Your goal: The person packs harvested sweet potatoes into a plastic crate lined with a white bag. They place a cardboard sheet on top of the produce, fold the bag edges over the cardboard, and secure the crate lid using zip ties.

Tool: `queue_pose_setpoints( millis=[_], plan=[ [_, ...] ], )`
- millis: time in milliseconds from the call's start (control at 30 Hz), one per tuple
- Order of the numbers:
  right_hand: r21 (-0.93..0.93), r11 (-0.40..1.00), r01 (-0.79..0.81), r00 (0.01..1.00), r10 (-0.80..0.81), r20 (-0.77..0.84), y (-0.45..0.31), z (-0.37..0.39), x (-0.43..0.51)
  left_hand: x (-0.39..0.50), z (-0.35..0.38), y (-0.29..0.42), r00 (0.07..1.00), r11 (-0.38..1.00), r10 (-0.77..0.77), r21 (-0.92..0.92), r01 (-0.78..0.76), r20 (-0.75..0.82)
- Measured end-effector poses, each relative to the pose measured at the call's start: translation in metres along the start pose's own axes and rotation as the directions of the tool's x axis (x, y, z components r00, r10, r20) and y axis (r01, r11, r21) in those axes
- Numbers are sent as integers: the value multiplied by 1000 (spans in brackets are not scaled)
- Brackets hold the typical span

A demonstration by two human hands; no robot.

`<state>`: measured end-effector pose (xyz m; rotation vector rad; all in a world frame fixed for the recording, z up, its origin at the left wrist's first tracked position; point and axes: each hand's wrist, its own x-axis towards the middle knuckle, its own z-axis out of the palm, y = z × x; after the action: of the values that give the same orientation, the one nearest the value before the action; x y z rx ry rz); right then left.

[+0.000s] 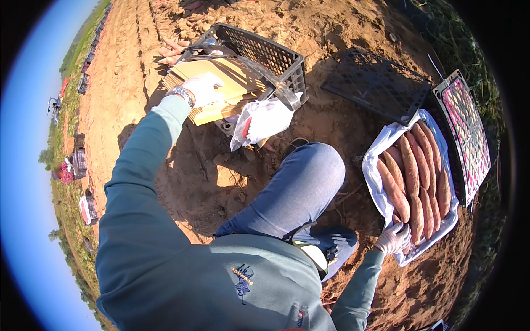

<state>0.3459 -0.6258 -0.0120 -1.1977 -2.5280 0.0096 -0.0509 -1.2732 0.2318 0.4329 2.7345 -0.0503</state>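
My left hand [203,89], in a white glove with a watch at the wrist, lies on a stack of cardboard sheets [242,76]. Whether its fingers pinch a sheet is unclear. The stack rests across a black plastic crate [265,47], beside a white plastic bag [265,122] with something red in it. At lower right, my gloved right hand [393,240] reaches over the near corner of a crate lined with white sheeting [374,188]. Its fingers touch the sweet potatoes [414,173] lying in rows there; their grip is partly hidden.
Beyond the lined crate lies a black plastic lattice panel [377,85]. A crate with a pale lattice top over pink material [463,136] stands at right. Loose sweet potatoes [172,51] lie on the soil. Far left are more crates [80,163] and a person [64,171].
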Motion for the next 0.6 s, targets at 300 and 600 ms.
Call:
queue_pose_setpoints(
  millis=[300, 600],
  plan=[
    [-37, 999, 12, 999, -13, -34, 0, 1, -1, -30, 9, 13, 911, 922, 365, 212, -325, -192],
    [-7, 1000, 2, 1000, -2, 10, -4, -3, -1, -19, 4, 13, 953, 964, 234, 170, -203, -190]
  ],
)
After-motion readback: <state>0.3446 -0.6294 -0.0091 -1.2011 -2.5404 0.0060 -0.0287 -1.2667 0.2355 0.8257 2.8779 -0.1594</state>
